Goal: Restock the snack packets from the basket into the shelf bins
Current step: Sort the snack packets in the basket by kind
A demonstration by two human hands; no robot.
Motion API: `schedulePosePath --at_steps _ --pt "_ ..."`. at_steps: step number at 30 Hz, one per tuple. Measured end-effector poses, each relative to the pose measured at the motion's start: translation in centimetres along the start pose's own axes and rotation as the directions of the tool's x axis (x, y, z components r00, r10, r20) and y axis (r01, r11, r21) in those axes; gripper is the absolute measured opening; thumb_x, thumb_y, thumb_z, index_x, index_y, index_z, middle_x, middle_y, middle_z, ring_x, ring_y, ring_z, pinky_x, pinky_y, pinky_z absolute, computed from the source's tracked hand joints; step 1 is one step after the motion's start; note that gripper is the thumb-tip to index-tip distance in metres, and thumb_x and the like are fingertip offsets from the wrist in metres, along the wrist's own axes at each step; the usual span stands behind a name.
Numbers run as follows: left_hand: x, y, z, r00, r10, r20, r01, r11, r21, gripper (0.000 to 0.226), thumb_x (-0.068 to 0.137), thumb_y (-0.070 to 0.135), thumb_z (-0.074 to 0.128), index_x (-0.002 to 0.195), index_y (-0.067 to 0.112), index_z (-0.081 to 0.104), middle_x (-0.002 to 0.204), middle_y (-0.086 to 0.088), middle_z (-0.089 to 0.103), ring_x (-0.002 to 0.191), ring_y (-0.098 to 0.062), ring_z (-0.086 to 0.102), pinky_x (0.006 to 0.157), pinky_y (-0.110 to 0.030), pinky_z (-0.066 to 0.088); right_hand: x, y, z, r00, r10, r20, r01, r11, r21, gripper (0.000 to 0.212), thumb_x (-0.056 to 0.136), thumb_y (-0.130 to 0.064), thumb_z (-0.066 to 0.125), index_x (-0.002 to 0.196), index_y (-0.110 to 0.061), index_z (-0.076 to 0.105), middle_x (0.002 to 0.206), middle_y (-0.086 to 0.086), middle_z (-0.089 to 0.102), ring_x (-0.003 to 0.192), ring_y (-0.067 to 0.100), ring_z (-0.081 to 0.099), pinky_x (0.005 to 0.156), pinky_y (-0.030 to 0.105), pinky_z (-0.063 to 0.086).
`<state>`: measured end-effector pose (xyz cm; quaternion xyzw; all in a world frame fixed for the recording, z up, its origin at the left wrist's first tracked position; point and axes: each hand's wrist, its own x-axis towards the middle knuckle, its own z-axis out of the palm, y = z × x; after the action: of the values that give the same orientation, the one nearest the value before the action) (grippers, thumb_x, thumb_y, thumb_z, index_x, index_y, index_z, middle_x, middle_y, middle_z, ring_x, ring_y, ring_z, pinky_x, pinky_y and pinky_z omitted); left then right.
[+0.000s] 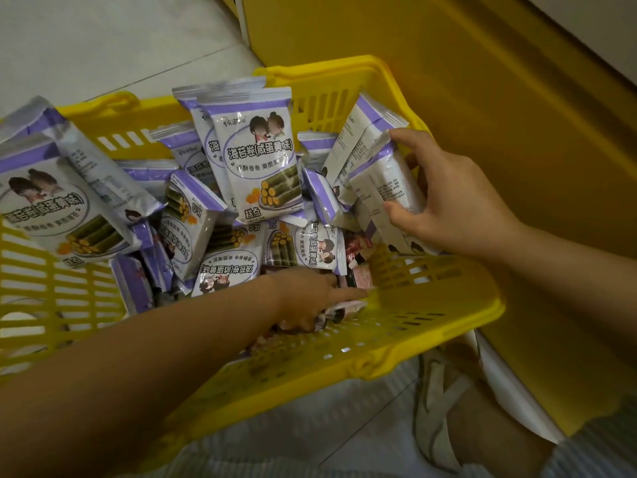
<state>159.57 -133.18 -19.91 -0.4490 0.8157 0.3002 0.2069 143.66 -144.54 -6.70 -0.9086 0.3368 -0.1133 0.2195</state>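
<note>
A yellow plastic basket (424, 305) on the floor holds several white-and-purple seaweed roll snack packets (255, 157), some upright, some lying flat. My right hand (451, 198) grips a small stack of these packets (379, 188) at the basket's right side, thumb on the near face and fingers over the top edge. My left hand (310, 298) reaches into the near part of the basket and holds a pink and dark packet (332, 313) low against the near wall. More pink packets (356, 251) lie beneath the purple ones.
A yellow shelf base (499, 115) rises close behind and to the right of the basket. Pale tiled floor (103, 46) lies at the upper left. My sandalled foot (437, 408) stands just below the basket, beside a white strip (510, 388) along the shelf's foot.
</note>
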Motion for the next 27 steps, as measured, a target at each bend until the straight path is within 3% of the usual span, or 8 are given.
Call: schedulePosePath --at_steps 3,5,9,11,17,21,24,27 --pt "-0.4 0.0 0.2 0.999 0.050 -0.005 -0.050 0.999 -0.004 0.101 0.086 0.028 0.067 0.149 0.042 -0.011 0.144 -0.015 0.035 0.061 -0.009 0.037 0.048 -0.024 0.028 0.0 0.1 0.0 1.000 -0.002 -0.003 0.002 1.000 -0.003 0.073 0.079 -0.030 0.069 0.141 -0.022 0.033 0.114 0.002 0.063 0.075 0.012 0.055 0.059 0.036 0.052" --pt "-0.5 0.2 0.5 0.997 0.077 -0.020 -0.078 0.997 -0.005 0.101 0.088 0.026 0.065 0.147 0.045 -0.014 0.149 -0.013 0.029 0.055 -0.003 0.025 0.044 -0.022 0.022 0.0 0.1 0.0 1.000 -0.008 0.000 0.008 1.000 -0.004 0.073 0.079 -0.030 0.069 0.142 -0.021 0.032 0.115 0.002 0.062 0.076 0.012 0.055 0.058 0.036 0.052" --pt "-0.5 0.6 0.7 0.987 0.143 -0.075 -0.146 0.989 -0.024 0.106 0.088 0.005 0.058 0.143 0.050 -0.020 0.155 -0.011 0.016 0.065 -0.017 0.048 0.045 -0.026 0.033 0.1 0.1 0.1 1.000 -0.005 0.002 0.005 1.000 -0.011 0.073 0.079 -0.032 0.069 0.142 -0.022 0.032 0.114 0.002 0.062 0.078 0.017 0.060 0.061 0.040 0.054" --pt "-0.4 0.9 0.5 0.984 0.160 -0.072 -0.161 0.987 0.001 0.100 0.089 -0.002 0.049 0.145 0.049 -0.016 0.156 -0.013 0.010 0.069 -0.020 0.050 0.045 -0.029 0.034 0.1 0.0 0.1 1.000 -0.006 0.005 0.006 1.000 -0.014 0.073 0.078 -0.033 0.067 0.142 -0.022 0.032 0.115 0.001 0.063 0.077 0.014 0.058 0.061 0.038 0.053" --pt "1.0 1.5 -0.2 0.996 0.068 -0.062 -0.070 0.997 -0.040 0.076 0.093 0.001 0.046 0.149 0.039 0.011 0.145 -0.015 0.027 0.057 -0.015 0.033 0.047 -0.028 0.028 0.1 0.1 0.1 1.000 -0.016 0.002 0.016 1.000 -0.012 0.073 0.079 -0.029 0.069 0.142 -0.021 0.033 0.115 0.003 0.063 0.083 0.024 0.063 0.064 0.043 0.054" --pt "1.4 1.9 -0.6 0.999 0.035 -0.040 -0.038 0.996 -0.084 0.070 0.096 0.005 0.042 0.150 0.038 0.013 0.153 -0.010 0.022 0.093 -0.032 0.056 0.063 -0.034 0.037 0.2 0.2 0.2 1.000 -0.018 0.000 0.018 1.000 -0.024 0.072 0.079 -0.030 0.068 0.142 -0.020 0.033 0.112 0.003 0.063 0.074 0.017 0.057 0.060 0.035 0.050" --pt "1.1 1.8 -0.8 0.996 0.028 -0.088 -0.037 0.994 -0.100 0.067 0.093 0.000 0.044 0.149 0.031 0.025 0.148 -0.007 0.032 0.080 -0.023 0.047 0.056 -0.032 0.031 0.2 0.3 0.2 1.000 -0.023 -0.004 0.023 0.999 -0.023 0.072 0.080 -0.029 0.069 0.141 -0.021 0.033 0.110 0.002 0.063 0.072 0.014 0.056 0.058 0.036 0.051" --pt "0.3 1.4 -1.1 0.990 0.033 -0.137 -0.047 0.993 -0.104 0.065 0.088 -0.003 0.049 0.144 0.028 0.037 0.145 -0.002 0.033 0.081 -0.021 0.050 0.058 -0.036 0.041 0.2 0.4 0.2 1.000 -0.028 -0.006 0.028 0.999 -0.016 0.072 0.080 -0.030 0.069 0.141 -0.021 0.033 0.109 0.001 0.063 0.072 0.014 0.057 0.058 0.039 0.053"
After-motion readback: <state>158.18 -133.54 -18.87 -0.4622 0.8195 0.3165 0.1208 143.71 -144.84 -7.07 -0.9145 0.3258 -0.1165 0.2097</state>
